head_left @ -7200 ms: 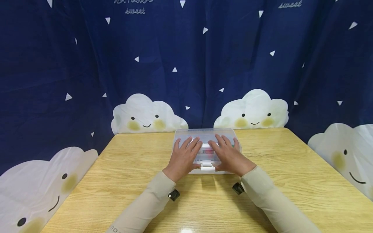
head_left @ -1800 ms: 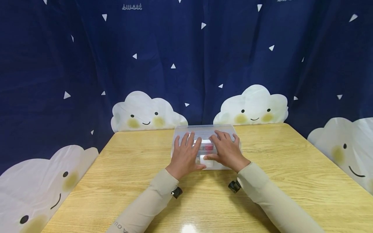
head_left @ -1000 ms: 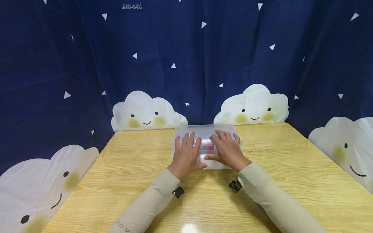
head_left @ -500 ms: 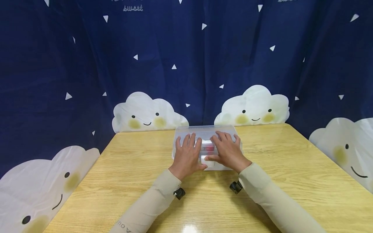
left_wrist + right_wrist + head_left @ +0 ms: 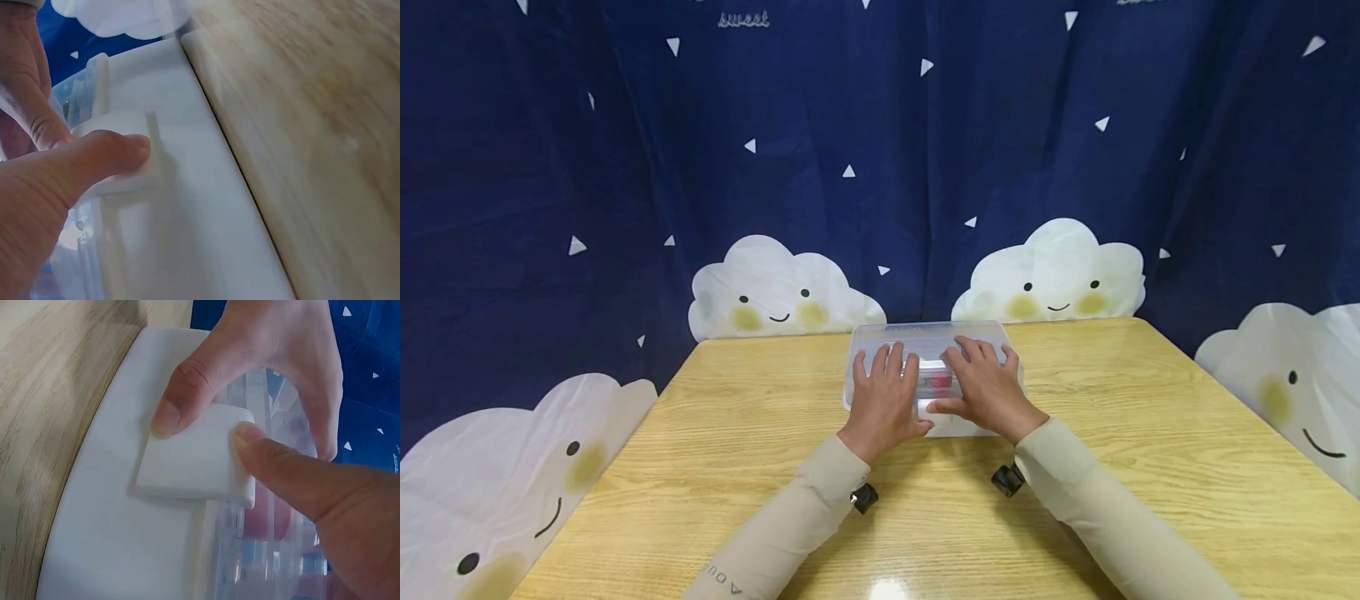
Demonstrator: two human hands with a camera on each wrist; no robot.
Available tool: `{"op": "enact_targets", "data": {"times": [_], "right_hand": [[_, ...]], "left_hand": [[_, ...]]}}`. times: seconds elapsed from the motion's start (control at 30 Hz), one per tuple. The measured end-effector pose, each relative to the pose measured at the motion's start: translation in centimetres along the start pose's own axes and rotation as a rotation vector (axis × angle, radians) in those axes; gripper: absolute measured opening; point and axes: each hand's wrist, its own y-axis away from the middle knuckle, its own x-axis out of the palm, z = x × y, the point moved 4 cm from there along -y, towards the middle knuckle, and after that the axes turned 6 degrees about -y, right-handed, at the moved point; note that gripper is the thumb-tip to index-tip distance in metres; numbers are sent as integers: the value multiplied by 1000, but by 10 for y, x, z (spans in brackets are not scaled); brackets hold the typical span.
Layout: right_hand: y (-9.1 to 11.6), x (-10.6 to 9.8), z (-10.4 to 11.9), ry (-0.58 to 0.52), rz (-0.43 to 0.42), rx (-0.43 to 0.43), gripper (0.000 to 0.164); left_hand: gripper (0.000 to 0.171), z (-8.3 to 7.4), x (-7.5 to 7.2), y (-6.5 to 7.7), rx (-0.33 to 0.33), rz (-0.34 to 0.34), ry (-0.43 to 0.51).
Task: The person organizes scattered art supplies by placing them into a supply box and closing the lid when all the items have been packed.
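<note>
A clear-lidded plastic storage box [image 5: 887,331] with a white front stands at the back of the table. At its front, the white latch [image 5: 194,465] lies flat against the wall. My left hand [image 5: 882,412] rests spread on the left of the lid, its thumb pressing the latch's face near the lower edge in the left wrist view. On the lid's right side lies my right hand [image 5: 991,393], fingers slightly bent, with its thumb on the latch's upper edge. A pink-red item [image 5: 940,379] shows through the lid; other contents are mostly hidden.
The box sits on a light wooden table [image 5: 737,417]. Close behind the table hangs a dark blue curtain [image 5: 805,200] printed with clouds and triangles. A small black camera [image 5: 1007,480] hangs under the right cuff, another [image 5: 864,497] under the left.
Seven seconds ago the latch stuck out at the front, a thumb on each side; now it lies flat with both thumbs on it. Over the last second the hands have hardly moved.
</note>
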Motion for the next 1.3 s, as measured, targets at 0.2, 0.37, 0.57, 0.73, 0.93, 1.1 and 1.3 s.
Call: {"op": "enact_targets", "data": {"times": [0.2, 0.37, 0.57, 0.73, 0.93, 1.1, 1.3], "right_hand": [[-1, 1, -2, -4, -2, -12, 76], [-1, 1, -1, -1, -9, -18, 76], [-1, 1, -1, 12, -16, -25, 76], [-1, 1, -1, 20, -16, -26, 76], [1, 4, -2, 11, -10, -27, 75], [3, 5, -2, 15, 3, -32, 75], [1, 4, -3, 29, 25, -27, 76]], "left_hand": [[106, 0, 0, 0, -5, -29, 2], [106, 0, 0, 0, -4, -17, 4], [106, 1, 0, -1, 0, -8, 6], [107, 1, 0, -1, 2, -13, 6], [105, 0, 0, 1, 0, 2, 11], [104, -1, 1, 2, 2, 8, 6], [105, -1, 2, 0, 4, 2, -13]]}}
